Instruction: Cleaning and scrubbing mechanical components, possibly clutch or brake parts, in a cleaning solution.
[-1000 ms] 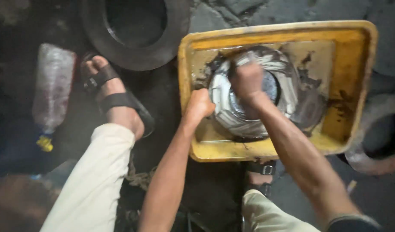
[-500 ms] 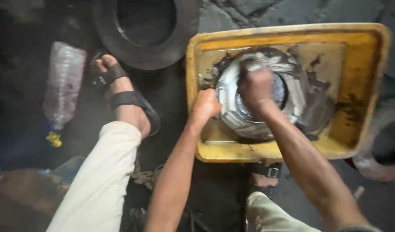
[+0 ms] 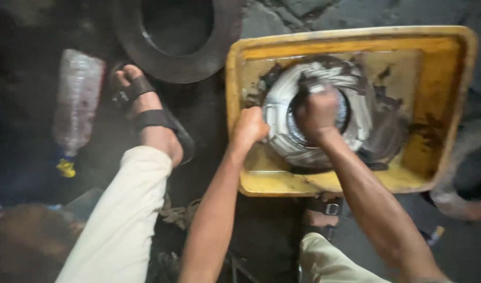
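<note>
Gripping the metal ring (image 3: pixel 308 141) (in a yellow tray (image 3: pixel 439 57)), left hand (image 3: pixel 251 128) and right hand (image 3: pixel 316 112) both clench it.

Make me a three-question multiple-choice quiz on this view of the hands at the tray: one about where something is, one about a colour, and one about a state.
1. Where does the clear plastic bottle lie?
A. inside the tray
B. on the ground to the left of the sandalled foot
C. in the right hand

2. What colour is the tray?
A. yellow
B. blue
C. white

3. How does the left hand stand?
A. flat and open on the ground
B. raised clear of everything
C. closed on the left edge of the metal ring

Answers:
1. B, the bottle is on the dark ground beside the foot.
2. A, its rim and walls are yellow under dark grime.
3. C, the fingers curl at the ring's edge, while the right hand presses at its centre.
</note>
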